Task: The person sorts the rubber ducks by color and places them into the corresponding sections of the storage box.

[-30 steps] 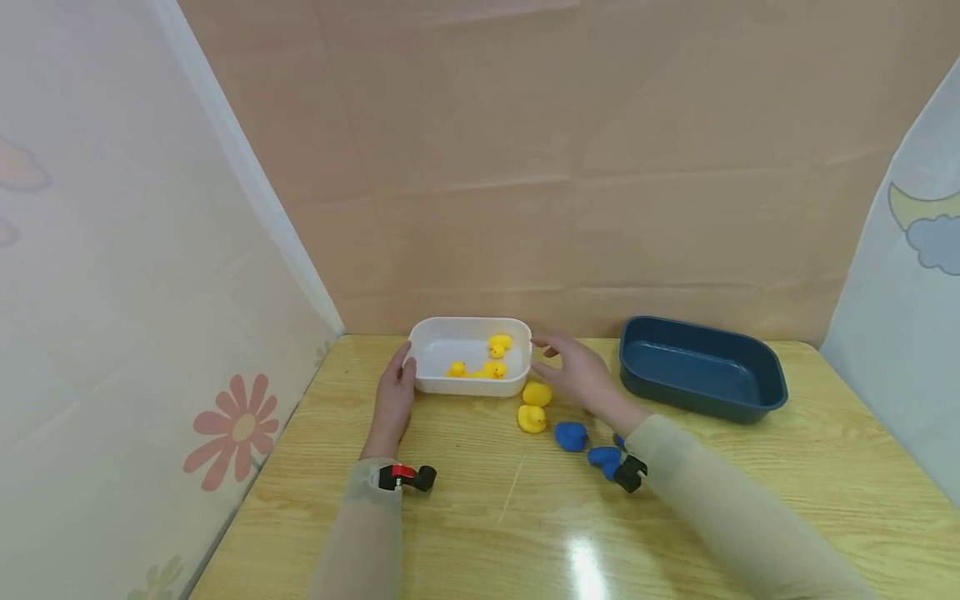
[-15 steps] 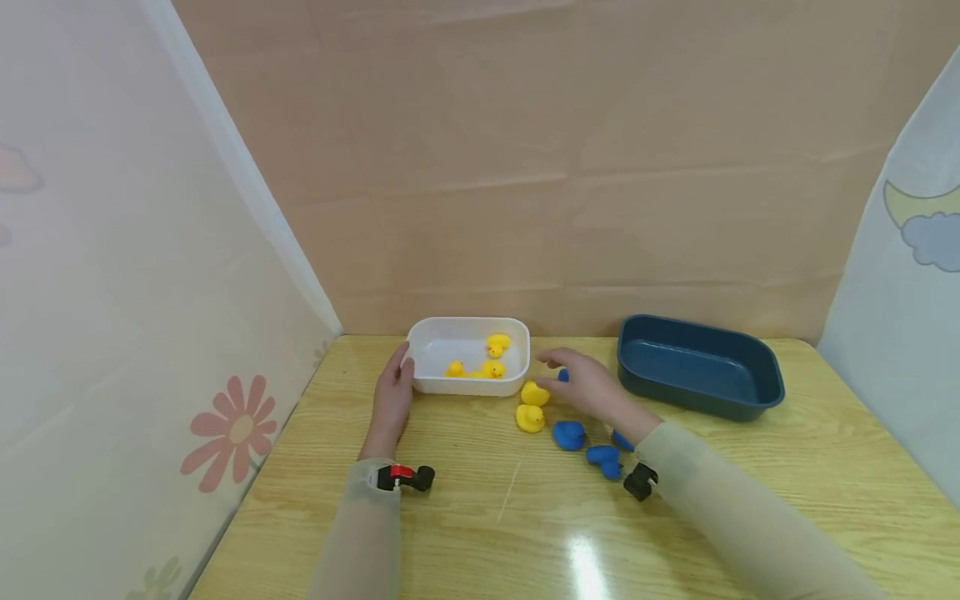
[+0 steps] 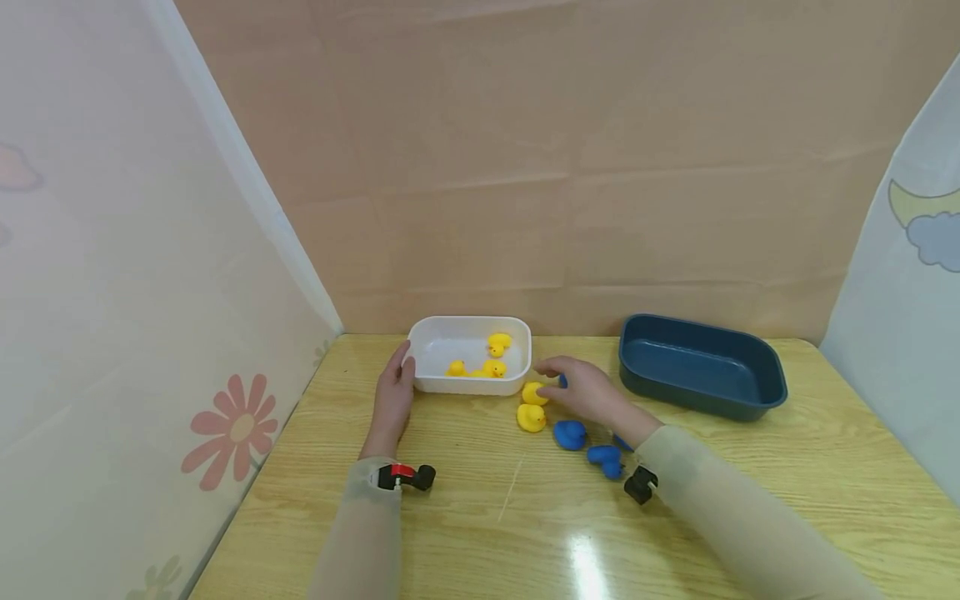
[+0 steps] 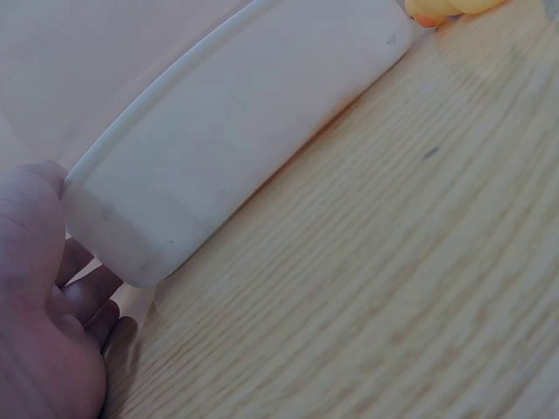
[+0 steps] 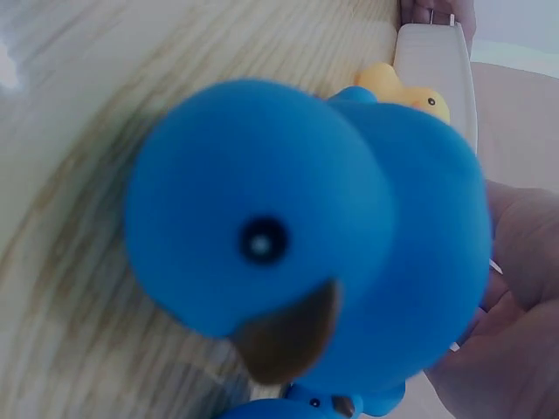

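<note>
My left hand [image 3: 393, 402] rests at the left end of the white tub [image 3: 465, 387], thumb at the near corner and fingers along the outer end wall. In the left wrist view the thumb [image 4: 39, 188] touches the rim. Several yellow rubber ducks [image 3: 498, 343] lie inside the tub. My right hand [image 3: 588, 393] reaches over a yellow rubber duck [image 3: 533, 394] just right of the tub, thumb and fingers parted around it. Another yellow rubber duck [image 3: 531, 418] sits in front. A blue rubber duck [image 5: 262, 201] looms large in the right wrist view, hiding part of the hand.
An empty dark blue tub [image 3: 701, 402] stands at the back right. Below the right hand, blue rubber ducks [image 3: 570, 435] lie on the wooden table [image 3: 450, 500], one partly behind the forearm. A brown backdrop [image 3: 465, 167] rises behind; white sheets [image 3: 150, 250] hang at the sides.
My right hand has drawn back from the tub's right end and lowered to the yellow rubber duck beside it. A blue rubber duck now shows behind that hand. The left hand stays put.
</note>
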